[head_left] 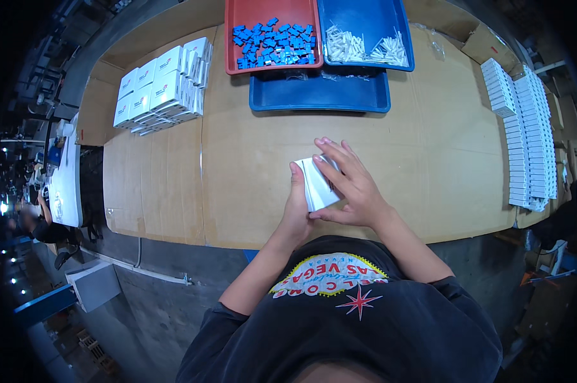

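Between my two hands, just above the near edge of the cardboard-covered table, is a small white box [318, 186]. My left hand [296, 203] grips its left side, with the thumb up along the edge. My right hand [355, 185] lies over the right side and top, fingers bent across it and thumb near the lower corner. A line runs down the box's left part, like the edge of a flap; whether the box is closed I cannot tell. The right fingers hide part of its face.
Stacked white boxes [149, 89] stand at the far left. A red tray [272, 9] holds blue plastic parts, a blue tray [365, 13] white sticks. Before them sits another blue tray [319, 96]. Long rows of white boxes [524, 140] line the right edge. Cardboard [250, 166] covers the table.
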Demonstrator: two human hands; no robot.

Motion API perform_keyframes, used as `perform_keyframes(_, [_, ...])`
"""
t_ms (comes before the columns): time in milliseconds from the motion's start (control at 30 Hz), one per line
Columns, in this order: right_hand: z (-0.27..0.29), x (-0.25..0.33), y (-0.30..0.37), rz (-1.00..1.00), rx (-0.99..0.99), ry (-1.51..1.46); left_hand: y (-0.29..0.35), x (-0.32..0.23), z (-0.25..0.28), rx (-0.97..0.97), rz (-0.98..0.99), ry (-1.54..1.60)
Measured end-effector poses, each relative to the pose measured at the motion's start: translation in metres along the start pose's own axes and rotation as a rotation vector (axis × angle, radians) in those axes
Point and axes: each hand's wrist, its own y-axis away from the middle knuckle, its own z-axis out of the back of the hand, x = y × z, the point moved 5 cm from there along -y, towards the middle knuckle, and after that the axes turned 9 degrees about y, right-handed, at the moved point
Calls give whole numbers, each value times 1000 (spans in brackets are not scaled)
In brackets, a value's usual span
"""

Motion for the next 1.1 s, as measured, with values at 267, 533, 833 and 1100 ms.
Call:
perform_keyframes(267, [-17, 0, -1, 201, -244, -65, 7, 3, -7, 5, -6, 88])
perform_keyframes(533, [-29, -8, 12, 170, -325, -115, 1, 12, 7, -7, 83, -31])
perform_keyframes(833, [-39, -26, 14, -415, -206, -656, -10, -1, 7, 64, -422, -458])
perform_keyframes(1100, [-39, -15, 26, -184, -16, -343, -27, 17, 43, -142, -256, -138])
